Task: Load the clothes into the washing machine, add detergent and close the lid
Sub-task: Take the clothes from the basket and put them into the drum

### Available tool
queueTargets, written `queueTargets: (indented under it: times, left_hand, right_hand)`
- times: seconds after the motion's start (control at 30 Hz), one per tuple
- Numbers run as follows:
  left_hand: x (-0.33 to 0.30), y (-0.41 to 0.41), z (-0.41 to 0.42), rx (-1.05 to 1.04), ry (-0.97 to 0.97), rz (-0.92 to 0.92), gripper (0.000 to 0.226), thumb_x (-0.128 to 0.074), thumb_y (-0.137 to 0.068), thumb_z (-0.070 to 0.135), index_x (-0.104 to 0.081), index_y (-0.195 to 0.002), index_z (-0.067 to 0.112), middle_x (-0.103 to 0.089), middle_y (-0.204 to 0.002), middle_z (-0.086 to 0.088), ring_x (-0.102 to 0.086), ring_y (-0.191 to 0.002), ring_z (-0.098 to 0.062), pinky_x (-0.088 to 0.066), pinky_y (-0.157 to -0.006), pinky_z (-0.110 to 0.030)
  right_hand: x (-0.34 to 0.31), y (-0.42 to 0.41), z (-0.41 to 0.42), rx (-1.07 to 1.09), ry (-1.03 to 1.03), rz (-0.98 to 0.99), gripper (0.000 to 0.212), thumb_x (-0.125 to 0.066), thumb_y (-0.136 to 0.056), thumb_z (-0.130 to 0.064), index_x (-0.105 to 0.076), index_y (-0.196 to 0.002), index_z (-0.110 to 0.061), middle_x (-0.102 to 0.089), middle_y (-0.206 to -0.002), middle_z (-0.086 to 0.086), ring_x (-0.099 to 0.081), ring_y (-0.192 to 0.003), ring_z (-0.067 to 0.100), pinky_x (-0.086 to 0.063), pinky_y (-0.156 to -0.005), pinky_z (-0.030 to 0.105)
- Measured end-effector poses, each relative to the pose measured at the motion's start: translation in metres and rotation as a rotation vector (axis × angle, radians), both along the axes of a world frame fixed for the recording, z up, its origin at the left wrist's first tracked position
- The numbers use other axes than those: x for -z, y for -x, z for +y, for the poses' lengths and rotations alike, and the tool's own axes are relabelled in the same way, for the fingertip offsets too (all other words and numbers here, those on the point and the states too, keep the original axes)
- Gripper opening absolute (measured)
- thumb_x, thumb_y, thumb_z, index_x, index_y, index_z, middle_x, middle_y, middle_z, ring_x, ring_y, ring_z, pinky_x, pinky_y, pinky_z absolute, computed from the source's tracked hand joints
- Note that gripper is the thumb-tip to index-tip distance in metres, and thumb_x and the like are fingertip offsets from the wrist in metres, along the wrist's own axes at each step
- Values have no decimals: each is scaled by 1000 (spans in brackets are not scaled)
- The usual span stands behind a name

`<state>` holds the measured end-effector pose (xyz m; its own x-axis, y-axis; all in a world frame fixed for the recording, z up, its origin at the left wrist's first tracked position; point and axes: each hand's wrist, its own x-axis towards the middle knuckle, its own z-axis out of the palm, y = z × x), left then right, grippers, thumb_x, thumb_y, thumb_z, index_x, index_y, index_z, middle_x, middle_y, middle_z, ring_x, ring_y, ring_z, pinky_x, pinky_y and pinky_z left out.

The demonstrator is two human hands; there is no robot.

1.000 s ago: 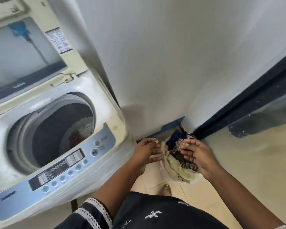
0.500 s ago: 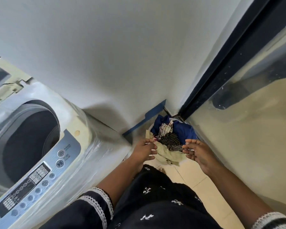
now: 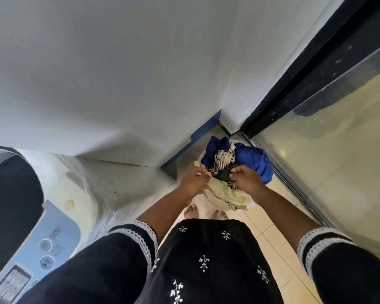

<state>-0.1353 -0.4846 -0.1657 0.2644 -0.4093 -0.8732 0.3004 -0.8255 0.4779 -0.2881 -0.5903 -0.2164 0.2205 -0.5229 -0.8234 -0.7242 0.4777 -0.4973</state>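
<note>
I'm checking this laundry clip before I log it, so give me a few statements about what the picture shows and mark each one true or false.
1. The clothes pile sits on the floor in the corner, ahead of the person's bare feet. True.
2. The washing machine lid is shut over the drum. False: the dark drum opening shows, uncovered.
3. Both the left hand and the right hand are down at the pile. True.
4. The washing machine stands to the person's right. False: it is on their left.
5. A blue garment lies at the far side of the pile. True.
</note>
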Motion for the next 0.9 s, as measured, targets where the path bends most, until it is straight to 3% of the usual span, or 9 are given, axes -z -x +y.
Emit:
queueTargets:
  times: [0.13,0.23,0.3,0.4,0.5,0.6,0.73,0.8,0.9]
  left_hand:
    - [56,-8,-16,69,9,-43,27,-61,-92,17,-56,-119,15,-63,-113,-7,-65,-92,-20,-52,-75,-28]
    - [95,-11,-16,78,7,-73,29,-61,-93,20,-56,-121,17,-63,-109,-4,-66,-96,-20,-52,-85,-33]
    - [113,-10,-9,66,12,-81,24,-59,-94,18,-56,-118,17,-62,-103,-2,-62,-90,-17,-49,-76,-26]
    - [130,-9,4,80,10,-99,14,-58,-94,15,-57,-107,22,-61,-107,-5,-61,-96,-19,-48,-81,-31]
    - [136,-9,13,132,-17,-112,17,-59,-95,19,-56,-111,22,-64,-114,-10,-64,-104,-26,-49,-89,-35]
    - [132,-9,18,150,-35,-122,17,-59,-95,21,-55,-111,23,-64,-114,-11,-64,-105,-28,-49,-87,-35]
    - [104,-2,18,182,-5,-118,20,-60,-95,19,-55,-114,21,-61,-97,-3,-62,-94,-21,-49,-86,-35]
    - [81,4,20,211,36,-121,29,-63,-94,15,-54,-121,19,-59,-94,0,-59,-88,-16,-49,-79,-29]
    - [40,9,24,251,83,-137,43,-70,-88,11,-50,-126,19,-58,-94,4,-56,-85,-8,-44,-65,-7]
  right_hand:
    - [82,-11,-14,-569,243,86,31,-61,-90,-15,-62,-120,-10,-58,-120,15,-56,-109,30,-48,-90,39]
    - [140,-13,-16,-858,331,137,51,-63,-88,-25,-54,-138,-25,-20,-159,15,-36,-136,33,-39,-108,42]
    - [167,-14,-14,-993,338,185,58,-63,-88,-29,-48,-144,-33,10,-165,11,-27,-144,38,-37,-111,46]
    - [188,-19,-13,-1151,281,289,67,-62,-87,-31,-37,-150,-28,21,-163,6,-28,-144,39,-40,-109,49]
    - [190,-17,-13,-1227,237,330,77,-63,-85,-37,-31,-152,-15,9,-165,3,-31,-143,36,-41,-108,50]
    - [181,-13,-10,-1183,230,292,79,-63,-83,-42,-36,-148,-7,-22,-155,9,-39,-135,34,-43,-106,47]
    - [141,-17,4,-929,150,114,49,-64,-84,-42,-62,-120,-8,-46,-132,11,-53,-116,31,-45,-94,36]
    - [106,-16,14,-781,172,33,38,-66,-86,-39,-70,-110,-10,-56,-118,7,-57,-108,27,-45,-87,33]
    - [42,-6,28,-658,225,-44,32,-68,-89,-34,-72,-112,-13,-62,-116,5,-59,-107,23,-44,-85,30]
